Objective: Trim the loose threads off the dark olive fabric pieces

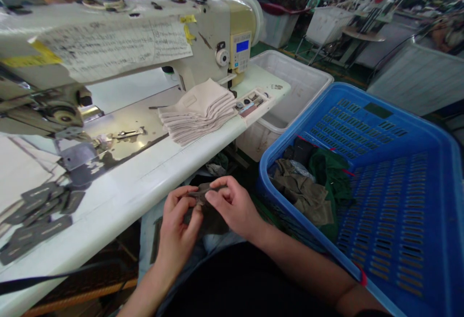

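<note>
Brown cloth (214, 223) sat over the lap (147, 235), just beside the worktop (145, 181), pinched edge running roughly left-right, loose part hanging lapward, fingers of left hand (177, 225) and right hand (237, 208) clamped on it.

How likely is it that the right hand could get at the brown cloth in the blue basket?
Probably yes: the brown cloth lies in an open-topped basket beside the right arm, though the right hand is holding a dark piece.

Head-worn view, forward and down
</note>
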Available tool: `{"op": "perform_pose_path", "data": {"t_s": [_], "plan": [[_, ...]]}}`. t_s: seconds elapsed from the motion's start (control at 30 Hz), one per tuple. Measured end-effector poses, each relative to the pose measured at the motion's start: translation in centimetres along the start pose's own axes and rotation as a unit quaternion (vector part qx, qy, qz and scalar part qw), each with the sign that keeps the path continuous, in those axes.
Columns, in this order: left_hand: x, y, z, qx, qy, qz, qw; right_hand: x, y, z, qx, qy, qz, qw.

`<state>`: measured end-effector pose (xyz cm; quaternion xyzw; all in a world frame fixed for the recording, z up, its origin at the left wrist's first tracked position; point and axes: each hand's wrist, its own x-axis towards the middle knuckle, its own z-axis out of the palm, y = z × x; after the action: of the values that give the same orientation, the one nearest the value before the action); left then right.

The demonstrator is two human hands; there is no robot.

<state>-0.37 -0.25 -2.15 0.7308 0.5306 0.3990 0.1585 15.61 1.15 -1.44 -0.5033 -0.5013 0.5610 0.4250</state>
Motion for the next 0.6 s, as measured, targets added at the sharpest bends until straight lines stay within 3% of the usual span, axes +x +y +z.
{"op": "perform_pose_path", "data": {"t_s": [0.1, 0.17, 0.3, 0.4, 0.5, 0.6], "plan": [[-0.2, 0.1, 0.0, 0.011, -0.005, 0.021, 1.0, 0.0, -0.5, -0.4, -0.174, -0.002, -0.075, 0.982], [-0.3, 0.3, 0.0, 0.02, 0.012, 0.025, 0.999, 0.1, -0.5, -0.2, -0.232, -0.01, -0.098, 0.968], [-0.2, 0.7, 0.0, 0.008, 0.052, -0.027, 0.998, 0.4, -0.2, 0.8, -0.12, 0.037, -0.05, 0.991], [0.2, 1.1, -0.2, -0.098, -0.01, -0.122, 0.988, 0.6, 0.1, 0.9, -0.045, 0.045, -0.02, 0.998], [0.8, 1.2, -0.4, -0.189, -0.097, -0.2, 0.956, 0.5, 0.3, 0.3, -0.117, -0.004, -0.079, 0.99], [1.2, 1.0, -0.6, -0.212, -0.118, -0.235, 0.941, 0.3, 0.3, -0.1, -0.164, -0.045, -0.137, 0.976]]}}
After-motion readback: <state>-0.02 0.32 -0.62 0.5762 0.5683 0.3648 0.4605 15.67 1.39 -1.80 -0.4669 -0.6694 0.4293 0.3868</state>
